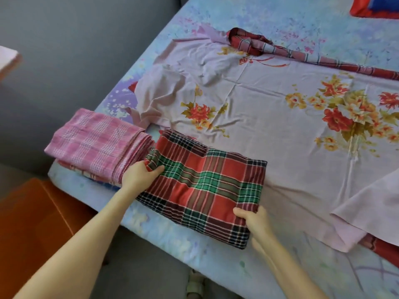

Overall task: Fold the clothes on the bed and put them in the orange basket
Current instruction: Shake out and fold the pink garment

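Left hand (140, 175): pinches red-green plaid cloth (205, 186) at its nine o'clock edge.
Right hand (253, 219): fingers clamped on its five o'clock corner.

Plain grey floor (64, 39) filling the upper left, bed (237, 16) in a pale blue flowered sheet across the right, red pillow (375, 7) in the upper right corner, soft even light

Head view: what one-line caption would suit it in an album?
The left hand and right hand grip a folded red-and-green plaid cloth on the bed, beside a folded pink cloth.
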Demonstrator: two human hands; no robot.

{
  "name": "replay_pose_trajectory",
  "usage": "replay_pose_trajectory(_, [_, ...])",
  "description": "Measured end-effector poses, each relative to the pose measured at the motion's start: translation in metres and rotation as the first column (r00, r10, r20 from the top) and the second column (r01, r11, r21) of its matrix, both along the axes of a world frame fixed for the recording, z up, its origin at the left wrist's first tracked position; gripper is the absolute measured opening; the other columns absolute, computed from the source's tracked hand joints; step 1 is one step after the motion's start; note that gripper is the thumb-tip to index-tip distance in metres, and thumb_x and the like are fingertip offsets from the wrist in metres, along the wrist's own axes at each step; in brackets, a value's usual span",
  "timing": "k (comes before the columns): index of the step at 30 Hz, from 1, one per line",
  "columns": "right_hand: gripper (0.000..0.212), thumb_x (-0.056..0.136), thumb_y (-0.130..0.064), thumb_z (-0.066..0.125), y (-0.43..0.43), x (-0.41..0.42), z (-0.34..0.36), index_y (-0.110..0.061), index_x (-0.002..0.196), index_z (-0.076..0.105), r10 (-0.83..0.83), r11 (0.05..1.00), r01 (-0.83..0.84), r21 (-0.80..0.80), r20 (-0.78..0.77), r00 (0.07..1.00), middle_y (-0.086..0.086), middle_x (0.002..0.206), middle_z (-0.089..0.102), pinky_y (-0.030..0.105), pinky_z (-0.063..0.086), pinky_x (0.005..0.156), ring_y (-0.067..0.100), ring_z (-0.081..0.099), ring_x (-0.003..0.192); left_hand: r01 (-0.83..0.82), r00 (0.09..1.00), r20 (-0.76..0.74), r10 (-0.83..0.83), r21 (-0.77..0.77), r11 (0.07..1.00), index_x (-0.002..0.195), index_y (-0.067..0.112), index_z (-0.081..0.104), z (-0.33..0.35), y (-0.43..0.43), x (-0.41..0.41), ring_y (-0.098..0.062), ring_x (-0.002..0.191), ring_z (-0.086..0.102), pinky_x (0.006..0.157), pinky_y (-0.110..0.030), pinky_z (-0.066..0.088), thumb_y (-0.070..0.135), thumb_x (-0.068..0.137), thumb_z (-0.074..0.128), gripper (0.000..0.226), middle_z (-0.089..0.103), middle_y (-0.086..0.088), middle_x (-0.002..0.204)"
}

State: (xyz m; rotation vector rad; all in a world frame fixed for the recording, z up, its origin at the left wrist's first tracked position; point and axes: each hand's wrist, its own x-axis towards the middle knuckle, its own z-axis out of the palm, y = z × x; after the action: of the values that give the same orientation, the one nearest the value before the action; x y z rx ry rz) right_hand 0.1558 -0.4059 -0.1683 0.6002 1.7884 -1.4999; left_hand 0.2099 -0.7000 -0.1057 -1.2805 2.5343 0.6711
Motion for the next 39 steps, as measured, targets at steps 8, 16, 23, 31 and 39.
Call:
replay_pose_trajectory(8, [0.050,0.068,-0.010,0.078,-0.063,0.034,-0.040,-0.005,0.108,0.048,0.021,0.983,-0.050,0.178,0.164,0.986,0.010,0.107,0.060,0.048,0.051,0.088,0.031,0.060,0.099,0.520,0.847,0.392,-0.359,-0.465,0.717,0.138,0.013,0.033,-0.016,0.016,-0.005,-0.031,0.117,0.045,0.090,-0.042,0.039,0.038,0.091,0.050,0.055,0.047,-0.013,0.130])
replay_pose_trajectory(16, [0.014,0.079,-0.010,0.072,-0.030,0.004,-0.014,-0.008,0.083,0.059,0.193,0.968,-0.224,0.116,0.227,0.954,0.008,0.077,0.063,0.021,0.048,0.053,0.019,0.059,0.065,0.631,0.520,0.579,-0.628,0.236,0.739,0.150,0.027,0.010,-0.065,0.054,-0.039,-0.038,0.141,0.017,0.106,-0.056,0.032,0.046,0.097,0.034,0.061,0.010,-0.009,0.157])
replay_pose_trajectory(23, [0.008,0.093,-0.012,0.051,0.107,-0.044,0.009,-0.006,0.089,0.055,-0.393,0.905,0.358,0.230,0.131,0.910,0.012,0.073,0.052,0.027,0.040,0.055,0.019,0.049,0.059,0.822,0.550,0.245,-0.799,0.012,0.569,0.108,0.010,0.061,-0.028,0.139,-0.117,-0.028,0.104,0.060,0.081,-0.034,0.047,0.025,0.096,0.041,0.028,0.063,-0.009,0.114])
replay_pose_trajectory(31, [0.042,0.094,-0.025,0.054,0.297,-0.059,0.007,0.009,0.118,0.050,-0.826,0.560,0.825,0.080,0.141,0.546,0.024,0.097,0.059,0.027,0.054,0.050,0.024,0.055,0.072,0.918,0.397,-0.097,-0.912,0.036,0.396,0.108,0.011,0.064,-0.030,0.329,-0.178,-0.029,0.103,0.057,0.084,-0.031,0.044,0.029,0.095,0.044,0.030,0.062,-0.011,0.109])
replay_pose_trajectory(39, [0.020,0.093,-0.015,0.056,0.364,-0.140,-0.008,0.005,0.095,0.055,-0.787,0.261,0.920,-0.291,0.488,0.377,0.017,0.074,0.068,0.039,0.056,0.053,0.028,0.067,0.076,0.992,0.122,-0.011,-0.992,0.027,0.122,0.138,0.026,0.039,-0.047,0.501,-0.224,-0.023,0.124,0.040,0.099,-0.034,0.036,0.039,0.083,0.063,0.061,0.046,-0.001,0.134])
